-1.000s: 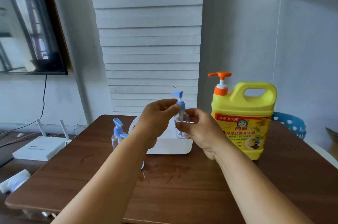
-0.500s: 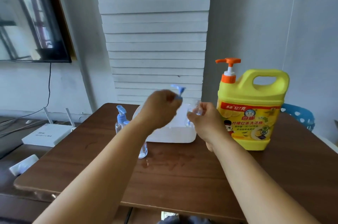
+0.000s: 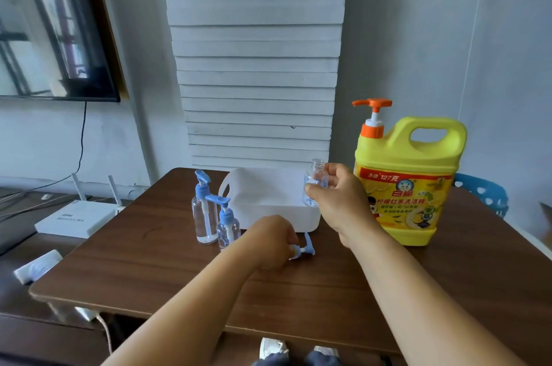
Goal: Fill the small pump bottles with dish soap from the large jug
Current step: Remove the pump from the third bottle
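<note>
My right hand (image 3: pixel 340 201) holds a small clear bottle (image 3: pixel 313 183) upright above the table, its neck uncapped. My left hand (image 3: pixel 268 241) rests low on the brown table (image 3: pixel 149 270), fingers closed on a blue pump head (image 3: pixel 304 247) that lies on the wood. Two more clear pump bottles stand left of it, a taller one (image 3: pixel 204 210) and a shorter one (image 3: pixel 227 223), both with blue pumps on. The large yellow dish soap jug (image 3: pixel 409 180) with an orange pump stands at the right, just beyond my right hand.
A white plastic container (image 3: pixel 265 198) lies behind the bottles. A white router (image 3: pixel 74 217) sits on a lower surface at the left. A blue chair back (image 3: pixel 484 192) shows behind the jug. A stack of white boards leans on the wall.
The pump head has come off the bottle. My left hand carried it down to the table, while my right hand kept the uncapped bottle raised.
</note>
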`<state>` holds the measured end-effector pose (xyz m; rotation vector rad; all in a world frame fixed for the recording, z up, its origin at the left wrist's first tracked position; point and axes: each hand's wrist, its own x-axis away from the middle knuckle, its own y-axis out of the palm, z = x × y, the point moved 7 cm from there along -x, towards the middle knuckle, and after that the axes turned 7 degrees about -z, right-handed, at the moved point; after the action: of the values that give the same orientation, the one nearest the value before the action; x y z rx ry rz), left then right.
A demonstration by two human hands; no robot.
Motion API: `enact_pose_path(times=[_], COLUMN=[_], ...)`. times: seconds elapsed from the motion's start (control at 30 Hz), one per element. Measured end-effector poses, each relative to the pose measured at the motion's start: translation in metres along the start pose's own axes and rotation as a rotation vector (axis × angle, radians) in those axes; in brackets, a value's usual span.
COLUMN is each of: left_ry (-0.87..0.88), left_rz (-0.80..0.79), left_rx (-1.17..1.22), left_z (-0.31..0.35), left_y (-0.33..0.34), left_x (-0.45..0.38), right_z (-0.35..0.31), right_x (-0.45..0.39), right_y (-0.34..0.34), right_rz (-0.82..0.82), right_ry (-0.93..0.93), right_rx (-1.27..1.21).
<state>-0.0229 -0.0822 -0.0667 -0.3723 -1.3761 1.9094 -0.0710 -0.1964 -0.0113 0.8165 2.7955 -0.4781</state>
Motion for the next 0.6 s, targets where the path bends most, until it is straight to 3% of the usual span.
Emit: enact_pose_path(times=[0.17, 0.23, 0.33, 0.5, 0.6], left_ry=[0.053, 0.114, 0.173, 0.251, 0.272], left_rz=[0.295, 0.395, 0.486, 0.65, 0.653], left_rx=[0.358, 0.39, 0.438, 0.56, 0.634], left_z=[0.012, 0.024, 0.037, 0.049, 0.061], left_y=[-0.037, -0.055, -0.071, -0.088, -0.098], left_x=[0.006, 0.008, 0.009, 0.015, 0.007], right_z=[-0.006, -0.01, -0.023, -0.054, -0.082], right_x=[-0.002, -0.003, -0.005, -0.007, -0.012], right_y=[-0.003, -0.005, -0.012, -0.022, -0.045], right_rz=[-0.004, 0.008, 0.029, -0.03, 0.081], right_ry=[-0.015, -0.025, -0.068, -0.186, -0.346], right_rx=[0.003, 0.0, -0.036, 0.107, 0.207])
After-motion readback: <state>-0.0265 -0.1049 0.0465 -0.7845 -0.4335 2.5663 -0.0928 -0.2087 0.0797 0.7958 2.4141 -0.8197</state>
